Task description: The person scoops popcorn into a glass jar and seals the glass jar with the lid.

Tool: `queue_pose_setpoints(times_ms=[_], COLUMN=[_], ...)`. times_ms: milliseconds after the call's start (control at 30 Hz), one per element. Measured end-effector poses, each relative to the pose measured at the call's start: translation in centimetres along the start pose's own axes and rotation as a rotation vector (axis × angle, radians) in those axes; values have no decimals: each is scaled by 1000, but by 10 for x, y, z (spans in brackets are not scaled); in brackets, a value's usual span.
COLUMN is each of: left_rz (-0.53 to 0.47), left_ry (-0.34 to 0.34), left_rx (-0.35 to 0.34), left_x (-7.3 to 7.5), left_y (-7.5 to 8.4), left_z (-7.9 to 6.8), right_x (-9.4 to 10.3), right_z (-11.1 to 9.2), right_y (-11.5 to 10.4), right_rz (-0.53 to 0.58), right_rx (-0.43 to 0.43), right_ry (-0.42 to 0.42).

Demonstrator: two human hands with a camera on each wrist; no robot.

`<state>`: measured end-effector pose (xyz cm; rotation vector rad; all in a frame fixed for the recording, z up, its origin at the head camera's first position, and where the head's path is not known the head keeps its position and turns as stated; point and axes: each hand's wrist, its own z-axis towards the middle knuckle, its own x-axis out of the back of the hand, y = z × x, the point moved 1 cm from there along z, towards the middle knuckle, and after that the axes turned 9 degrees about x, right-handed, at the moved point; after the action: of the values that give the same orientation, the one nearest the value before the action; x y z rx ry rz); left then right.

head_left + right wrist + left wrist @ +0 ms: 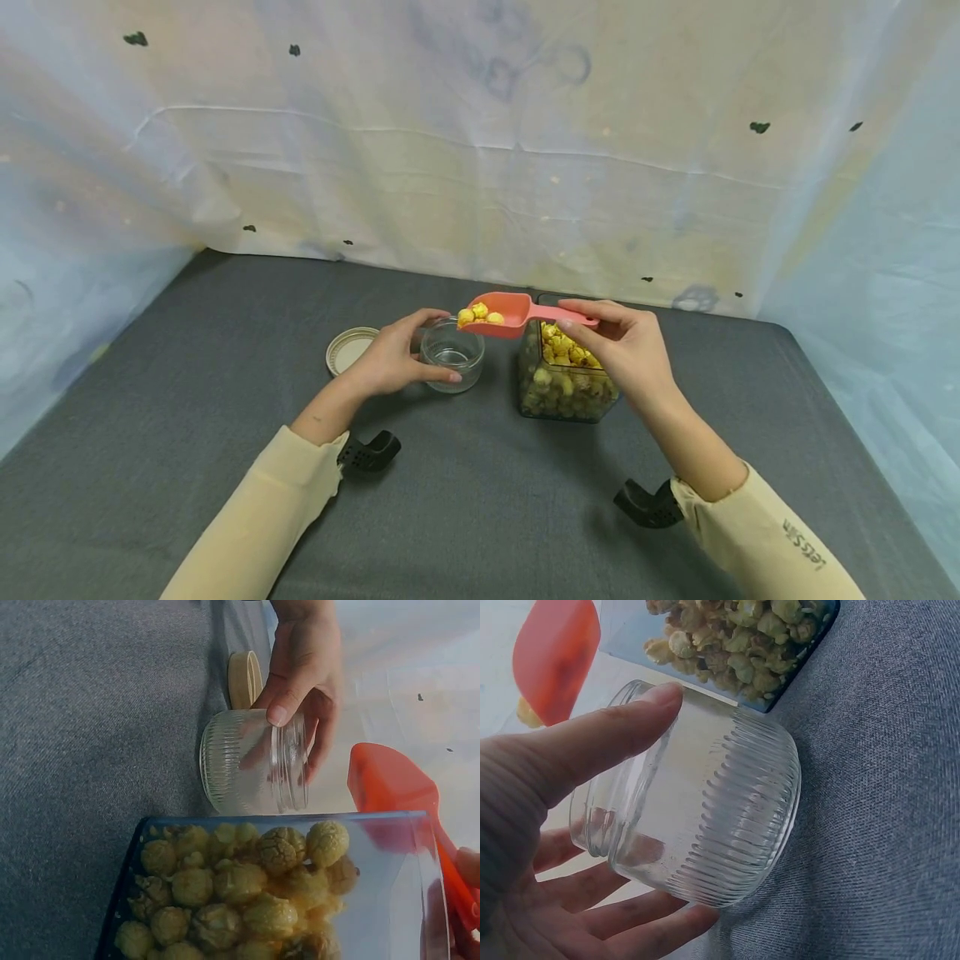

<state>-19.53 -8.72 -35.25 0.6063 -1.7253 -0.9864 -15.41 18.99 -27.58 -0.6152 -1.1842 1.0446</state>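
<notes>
My left hand [386, 360] grips a ribbed glass jar [735, 802] round its side, thumb on one side and fingers on the other. The jar stands upright on the cloth with its mouth uncovered, and only clear glass shows inside it. Between thumb and fingers, my right hand [628, 348] pinches the handle of a coral-red scoop [516, 312]. Several pieces of yellow popcorn [480, 312] lie toward the scoop's front lip, which overlaps the jar's rim in the head view. Under the scoop's handle stands a clear square container [566, 402] of popcorn.
A round cream-coloured lid [347, 353] lies on the grey cloth-covered table [465, 500], left of the jar and partly behind my left hand. Pale hanging sheets [480, 192] enclose the back and sides. Black wrist mounts [369, 452] stick out from both sleeves.
</notes>
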Motion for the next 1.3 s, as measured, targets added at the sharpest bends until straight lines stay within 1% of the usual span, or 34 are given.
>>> queue_pose_setpoints(times_ms=[267, 467, 667, 800, 900, 1100, 1300], left_rz=[3, 12, 18, 1, -18, -8, 1], left_ry=[-2, 2, 6, 3, -5, -2, 6], left_rx=[12, 8, -1, -8, -11, -14, -14], left_x=[-1, -1, -1, -1, -1, -1, -2], left_y=[1, 0, 0, -1, -1, 0, 0], left_z=[-1, -1, -1, -1, -1, -2, -1], right_x=[-1, -2, -3, -5, -6, -8, -8], right_z=[1, 2, 5, 6, 6, 5, 4], right_y=[0, 0, -3, -6, -7, -6, -4], right_rz=[-54, -98, -168, -233, -259, -275, -252], right_rx=[-2, 19, 93, 153, 177, 198, 216], right_ry=[-32, -51, -77, -87, -86, -79, -72])
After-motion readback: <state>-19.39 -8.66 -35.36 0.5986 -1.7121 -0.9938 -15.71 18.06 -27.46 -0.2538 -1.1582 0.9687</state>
